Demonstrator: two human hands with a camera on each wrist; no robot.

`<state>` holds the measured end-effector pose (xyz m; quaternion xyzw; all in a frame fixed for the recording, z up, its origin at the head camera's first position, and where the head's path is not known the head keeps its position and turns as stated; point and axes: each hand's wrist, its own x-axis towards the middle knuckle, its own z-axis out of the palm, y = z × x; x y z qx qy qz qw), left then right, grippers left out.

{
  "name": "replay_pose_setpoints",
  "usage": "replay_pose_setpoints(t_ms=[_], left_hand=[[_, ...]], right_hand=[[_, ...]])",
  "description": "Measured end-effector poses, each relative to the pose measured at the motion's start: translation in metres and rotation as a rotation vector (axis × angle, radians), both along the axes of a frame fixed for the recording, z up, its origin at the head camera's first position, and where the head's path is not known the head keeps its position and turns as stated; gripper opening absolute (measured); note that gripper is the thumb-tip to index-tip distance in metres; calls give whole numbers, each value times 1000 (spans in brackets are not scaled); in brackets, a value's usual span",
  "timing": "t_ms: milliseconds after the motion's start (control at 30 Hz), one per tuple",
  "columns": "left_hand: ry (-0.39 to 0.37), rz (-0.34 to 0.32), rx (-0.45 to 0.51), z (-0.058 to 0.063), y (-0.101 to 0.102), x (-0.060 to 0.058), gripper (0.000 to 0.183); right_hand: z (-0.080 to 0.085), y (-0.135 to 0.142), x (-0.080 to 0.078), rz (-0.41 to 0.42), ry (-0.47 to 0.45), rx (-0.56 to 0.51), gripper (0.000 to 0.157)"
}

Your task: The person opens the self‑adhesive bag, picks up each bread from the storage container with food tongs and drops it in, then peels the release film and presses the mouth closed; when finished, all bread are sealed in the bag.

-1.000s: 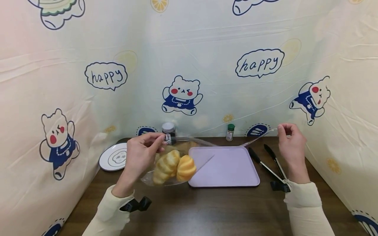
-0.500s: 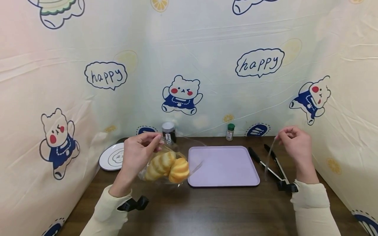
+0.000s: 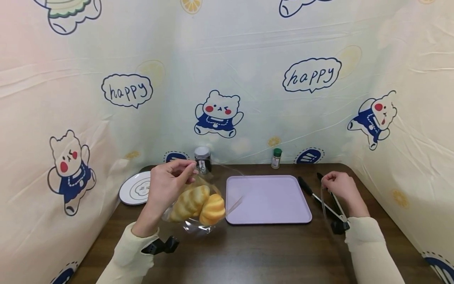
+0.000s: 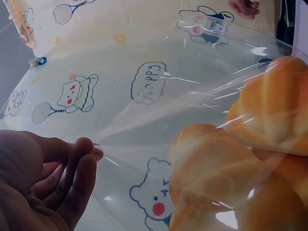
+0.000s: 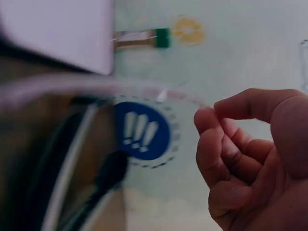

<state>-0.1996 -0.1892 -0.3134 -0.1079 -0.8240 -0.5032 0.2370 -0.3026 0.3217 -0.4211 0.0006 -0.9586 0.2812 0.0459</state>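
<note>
My left hand [image 3: 168, 187] pinches the edge of a clear plastic bag [image 4: 202, 82] between thumb and fingers. Pastry-like bread rolls, a pale ridged one [image 3: 191, 203] and a more golden one [image 3: 213, 209], lie inside the bag; another piece shows partly behind them in the left wrist view. Above the tongs, my right hand [image 3: 342, 187] pinches the end of a thin clear plastic strip [image 5: 96, 86], which hangs down and is separate from the bag. The metal tongs [image 3: 306, 187] with black ends lie on the table, partly hidden by my right hand and sleeve.
A lilac tray [image 3: 269, 199] lies mid-table, right of the bag. The white plate [image 3: 133, 189] at left is partly behind my left hand. Along the back stand a dark jar [image 3: 202, 159] with a pale lid and a green-capped spice bottle [image 3: 276, 158]. Printed cloth surrounds the table.
The strip has come away from the bag at the right, and my right hand has lowered over the tongs with it. The bag has sagged slightly down and left under my left hand.
</note>
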Motion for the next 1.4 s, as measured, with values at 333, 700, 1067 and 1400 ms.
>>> replay_pose_setpoints(t_ms=[333,700,1067,1400], left_hand=[[-54,37,-51,1,1,1,23],[-45,43,-67,0,1,1,20],[-51,31,-53,-2,2,1,22],[-30,33,-53,-1,6,-1,22]], right_hand=[[-40,18,-13,-32,-96,105,29],[-44,21,-12,-60,-143,105,36],[-36,17,-7,-124,-95,47,44],[-18,-9,-1,-31,112,4,39]])
